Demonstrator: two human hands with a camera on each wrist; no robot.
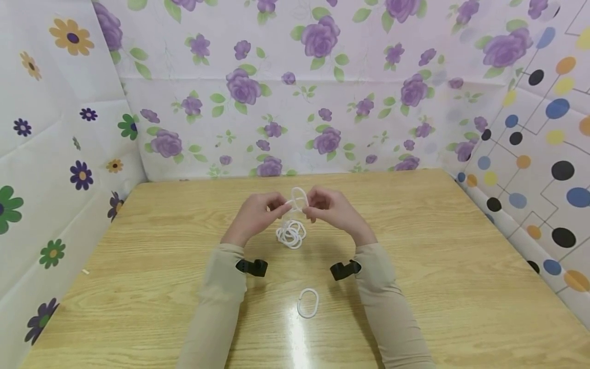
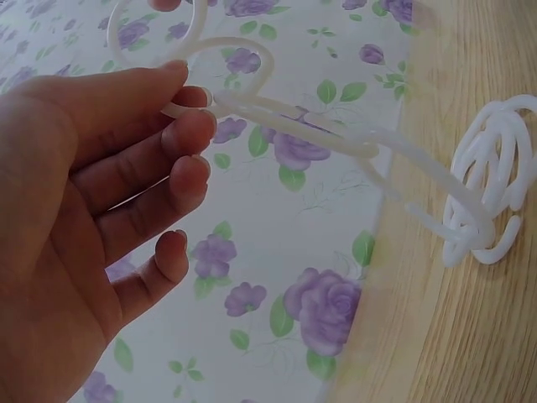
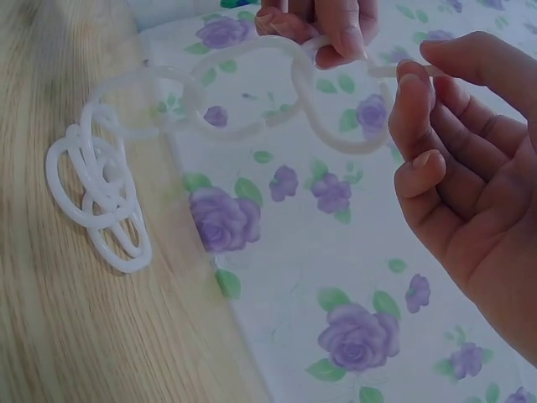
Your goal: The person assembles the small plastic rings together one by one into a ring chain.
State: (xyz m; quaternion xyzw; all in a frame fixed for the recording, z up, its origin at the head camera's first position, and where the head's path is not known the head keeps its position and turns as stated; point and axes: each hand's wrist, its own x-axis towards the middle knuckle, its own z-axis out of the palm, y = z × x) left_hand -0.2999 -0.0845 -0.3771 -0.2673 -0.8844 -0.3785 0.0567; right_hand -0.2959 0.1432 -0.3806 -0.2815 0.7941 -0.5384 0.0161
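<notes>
White plastic C-shaped rings are linked into a chain, which hangs from both hands to a pile of rings on the table. My left hand pinches one ring between thumb and index finger, its other fingers loosely bent. Across from it, my right hand pinches the end ring with thumb and fingertips. These two rings overlap between the hands, above the pile. Nearer me, a single loose ring lies flat on the table, apart from the chain.
The wooden table meets a flowered cloth wall at the back. Patterned cloth also stands along the left and right sides. A tiny pale scrap lies near the left edge. Dark camera mounts sit on both wrists.
</notes>
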